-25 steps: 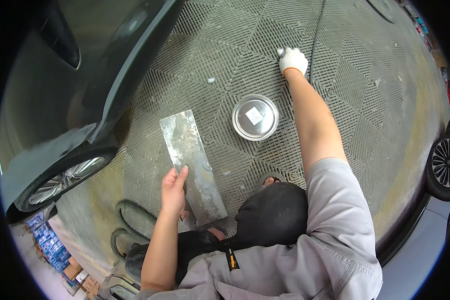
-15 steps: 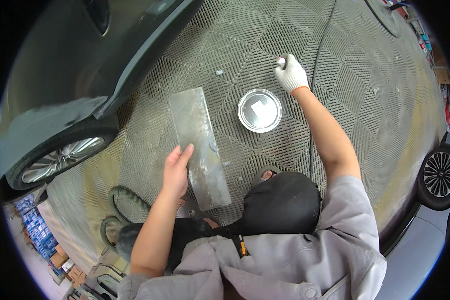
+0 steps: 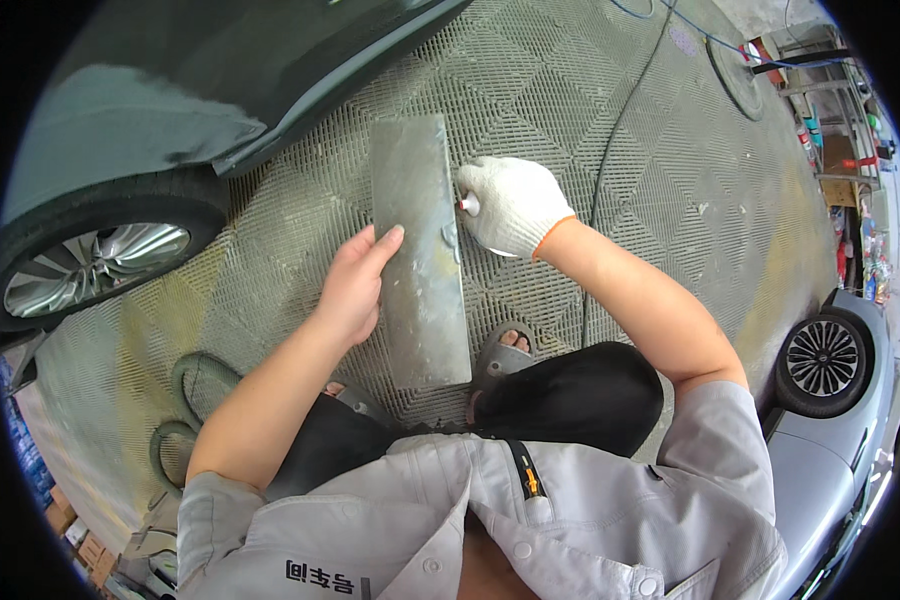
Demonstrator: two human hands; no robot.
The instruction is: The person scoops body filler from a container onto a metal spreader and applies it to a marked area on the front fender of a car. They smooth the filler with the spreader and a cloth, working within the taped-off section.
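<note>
My bare left hand (image 3: 355,280) grips the left edge of a long grey metal plate (image 3: 420,310), thumb on top and the other fingers beneath. The plate is held above the floor, its face smeared with dull patches. My right hand (image 3: 518,205), in a white knit glove with an orange cuff, is closed round a small tube (image 3: 471,204). Only the tube's white end with a red tip shows, close to the plate's right edge. Beneath the gloved hand, a sliver of the round tin (image 3: 497,252) is visible; the glove hides most of it.
A dark grey car (image 3: 160,110) with its wheel (image 3: 100,265) stands on the left. A lighter car (image 3: 835,440) is at right. A ribbed hose (image 3: 195,390) lies near my left knee, and a dark cable (image 3: 610,150) crosses the floor grating (image 3: 690,220). Shelves (image 3: 840,130) stand far right.
My right hand has come left and nearer, from beyond the tin to the plate's right edge, now covering most of the tin. The plate has shifted slightly away from me and stands more upright in view.
</note>
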